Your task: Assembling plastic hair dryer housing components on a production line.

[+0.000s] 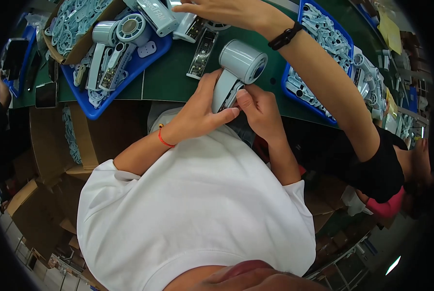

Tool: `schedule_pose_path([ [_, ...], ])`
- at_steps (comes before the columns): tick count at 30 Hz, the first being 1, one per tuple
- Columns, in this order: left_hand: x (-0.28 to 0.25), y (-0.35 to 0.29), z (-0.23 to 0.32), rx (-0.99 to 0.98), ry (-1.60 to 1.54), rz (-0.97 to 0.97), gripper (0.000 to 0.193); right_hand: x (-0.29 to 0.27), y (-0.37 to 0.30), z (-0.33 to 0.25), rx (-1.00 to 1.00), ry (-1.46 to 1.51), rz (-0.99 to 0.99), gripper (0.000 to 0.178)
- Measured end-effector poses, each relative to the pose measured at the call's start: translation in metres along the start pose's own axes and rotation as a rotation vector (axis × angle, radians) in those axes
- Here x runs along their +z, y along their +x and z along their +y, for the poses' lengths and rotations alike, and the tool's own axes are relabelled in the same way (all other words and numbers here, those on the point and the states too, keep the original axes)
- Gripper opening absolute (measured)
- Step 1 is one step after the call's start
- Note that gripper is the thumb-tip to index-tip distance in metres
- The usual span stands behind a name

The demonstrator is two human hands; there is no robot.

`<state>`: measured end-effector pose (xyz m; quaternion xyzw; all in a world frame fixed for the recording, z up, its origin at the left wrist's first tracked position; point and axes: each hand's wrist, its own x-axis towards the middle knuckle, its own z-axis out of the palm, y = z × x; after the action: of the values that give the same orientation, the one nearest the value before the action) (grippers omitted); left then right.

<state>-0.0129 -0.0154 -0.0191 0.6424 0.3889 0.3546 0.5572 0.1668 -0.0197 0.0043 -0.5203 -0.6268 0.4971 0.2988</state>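
Note:
A pale blue handheld fan (242,59) with a round, barrel-like head is held close to my body at the front edge of the table. My left hand (201,104) wraps its handle from the left, thumb across the lower end. My right hand (261,110) grips the handle from the other side, its thumb pressed on the handle near the open side, where dark inner parts show. What lies under the right fingers is hidden. Just beyond the left hand, an open handle piece with a circuit board (202,54) lies on the green table.
A co-worker's arm (328,77) with a black wristband reaches across from the right over the table. Blue trays (94,110) of fan parts stand left and right (288,87). A cardboard box (61,59) of pale blue pieces rests on the left tray. A phone (46,95) lies further left.

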Motion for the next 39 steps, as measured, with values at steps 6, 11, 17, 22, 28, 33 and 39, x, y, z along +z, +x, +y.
schedule_pose_path([
  [6,0.0,-0.003,0.003,-0.015,0.105,0.072,0.064,0.009,-0.001,0.001,0.035,0.092,0.098,0.044],
  [11,0.0,-0.003,0.0,-0.043,0.034,0.062,0.055,0.016,-0.004,0.003,0.109,0.111,0.132,0.045],
  [17,-0.003,-0.003,0.004,-0.241,-0.263,-0.026,0.056,0.016,-0.005,0.008,0.104,0.123,0.15,0.046],
  [22,-0.005,-0.001,0.006,-0.28,-0.397,-0.093,0.064,0.018,-0.004,0.013,0.058,0.151,0.164,0.048],
  [28,0.003,-0.003,0.004,-0.025,0.211,0.021,0.078,0.023,-0.006,0.008,0.025,0.167,0.171,0.043],
  [33,0.009,-0.009,0.002,-0.015,0.215,0.016,0.082,0.021,-0.009,0.01,0.057,0.295,0.167,0.024],
  [39,0.009,-0.005,-0.002,0.021,0.248,0.044,0.085,0.019,-0.006,0.018,0.073,0.024,0.16,0.016],
])
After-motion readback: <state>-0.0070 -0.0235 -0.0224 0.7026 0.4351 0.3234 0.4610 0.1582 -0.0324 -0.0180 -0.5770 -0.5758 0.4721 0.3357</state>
